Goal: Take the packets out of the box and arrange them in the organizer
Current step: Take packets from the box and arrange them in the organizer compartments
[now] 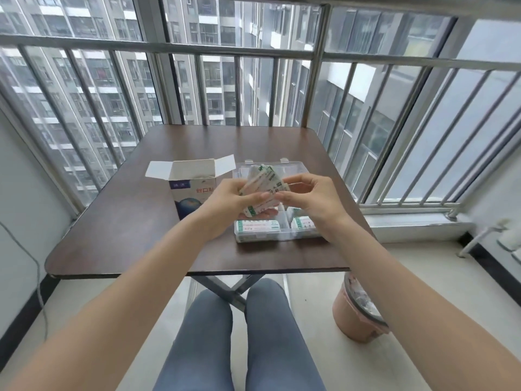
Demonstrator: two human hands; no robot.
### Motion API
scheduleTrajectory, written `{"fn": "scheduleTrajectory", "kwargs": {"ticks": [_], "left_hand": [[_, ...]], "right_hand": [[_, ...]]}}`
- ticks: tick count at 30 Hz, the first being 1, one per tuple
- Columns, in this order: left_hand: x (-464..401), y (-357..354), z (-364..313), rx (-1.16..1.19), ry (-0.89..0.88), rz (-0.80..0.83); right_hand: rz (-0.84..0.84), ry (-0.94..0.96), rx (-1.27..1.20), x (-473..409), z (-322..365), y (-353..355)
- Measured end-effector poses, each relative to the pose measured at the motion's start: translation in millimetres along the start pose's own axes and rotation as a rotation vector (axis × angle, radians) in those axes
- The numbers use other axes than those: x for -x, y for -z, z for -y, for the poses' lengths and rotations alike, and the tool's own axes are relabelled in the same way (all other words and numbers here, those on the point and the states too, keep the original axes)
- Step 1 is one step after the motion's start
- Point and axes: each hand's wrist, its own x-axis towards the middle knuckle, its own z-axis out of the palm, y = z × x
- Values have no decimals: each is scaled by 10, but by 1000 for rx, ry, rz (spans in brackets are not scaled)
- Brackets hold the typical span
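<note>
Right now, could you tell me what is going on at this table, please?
A seated person is sorting a bunch of packets above a clear organizer on the table. The left hand holds the fanned bunch, while the right hand pinches its edge. Some packets already lie in the organizer's near compartments. The box stands open to the left of the organizer.
</note>
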Motion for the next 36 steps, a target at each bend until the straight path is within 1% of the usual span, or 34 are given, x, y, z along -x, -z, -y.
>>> {"fn": "scheduleTrajectory", "kwargs": {"ticks": [2,5,9,15,20,25,29,33,34,36], "left_hand": [[15,36,33,-6,25,-25],[58,85,69,-3,43,-20],[67,103,95,19,23,-89],[78,69,166,26,9,-153],[70,29,147,68,67,-138],[70,34,116,4,103,-155],[85,47,122,23,102,-161],[106,110,166,23,43,-276],[112,133,176,-9,14,-308],[114,188,209,-162,-59,-387]], "right_hand": [[-12,7,4,13,-24,-43],[-13,14,13,31,-42,-94],[8,14,-2,54,-61,-128],[0,-55,40,100,-118,-127],[-1,-69,56,91,-119,-108],[7,-68,79,103,-103,-111],[4,-82,82,89,-112,-142],[-14,-86,45,47,-154,-177],[-15,-94,36,40,-162,-188],[-22,-112,29,25,-185,-216]]}}
